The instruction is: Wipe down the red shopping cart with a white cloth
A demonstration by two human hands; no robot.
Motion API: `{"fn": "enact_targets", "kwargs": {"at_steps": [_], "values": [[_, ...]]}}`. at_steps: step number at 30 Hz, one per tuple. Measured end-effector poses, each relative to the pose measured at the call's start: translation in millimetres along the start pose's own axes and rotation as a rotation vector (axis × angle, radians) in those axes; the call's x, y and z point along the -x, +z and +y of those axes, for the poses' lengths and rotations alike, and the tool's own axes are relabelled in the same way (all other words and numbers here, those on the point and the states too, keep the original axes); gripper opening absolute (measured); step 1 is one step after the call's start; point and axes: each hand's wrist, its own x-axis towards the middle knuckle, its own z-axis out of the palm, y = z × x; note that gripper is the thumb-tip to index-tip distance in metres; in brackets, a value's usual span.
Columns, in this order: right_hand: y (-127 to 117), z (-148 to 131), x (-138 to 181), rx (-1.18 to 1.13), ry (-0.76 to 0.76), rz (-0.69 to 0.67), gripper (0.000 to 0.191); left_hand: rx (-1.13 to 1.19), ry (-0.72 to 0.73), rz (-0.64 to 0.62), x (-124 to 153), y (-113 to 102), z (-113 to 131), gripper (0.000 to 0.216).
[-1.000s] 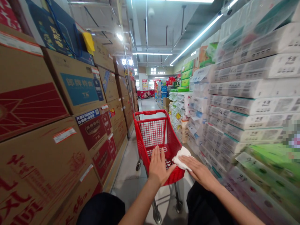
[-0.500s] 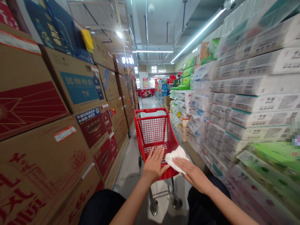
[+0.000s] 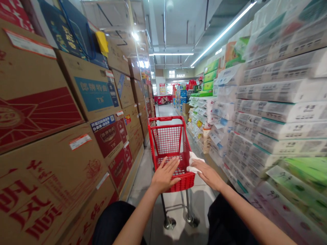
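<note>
A small red shopping cart [image 3: 182, 183] with a mesh basket stands right in front of me, between my knees. My left hand [image 3: 165, 175] lies over the near rim of the basket, palm down, its fingers stretched out and holding nothing. A crumpled white cloth or tissue [image 3: 193, 162] is under the fingers of my right hand [image 3: 208, 174]. That hand presses it against the right near corner of the cart's rim; the fingertips are partly hidden by the cloth. Through the basket's grid the pale floor shows.
Stacked cardboard cartons [image 3: 84, 163] line the left side of the aisle. Along the right rise piles of plastic-wrapped tissue packs [image 3: 268, 112], with green packs [image 3: 304, 177] lower and nearer. The tiled floor [image 3: 166, 109] runs on toward a red display counter [image 3: 163, 99].
My right hand has carried the white cloth from the near rim to the right corner of the cart. My left hand stays over the near rim, fingers still outstretched. The view has shifted slightly.
</note>
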Motion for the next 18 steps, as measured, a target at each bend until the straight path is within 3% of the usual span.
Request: {"fn": "enact_targets", "kwargs": {"at_steps": [5, 9, 14, 18], "values": [[17, -24, 11, 0.04, 0.019, 0.066, 0.044, -0.036, -0.025, -0.025, 9, -9, -8, 0.074], [24, -51, 8, 0.037, -0.055, 0.045, 0.046, -0.044, -0.055, -0.048, 30, -16, -33, 0.076], [17, -70, -21, 0.018, -0.267, -0.144, 0.057, -0.039, -0.171, -0.073, 64, -26, -73, 0.071], [19, -62, -53, 0.029, -0.244, -0.139, 0.061, 0.012, -0.232, -0.068, 64, -25, -64, 0.073]]}}
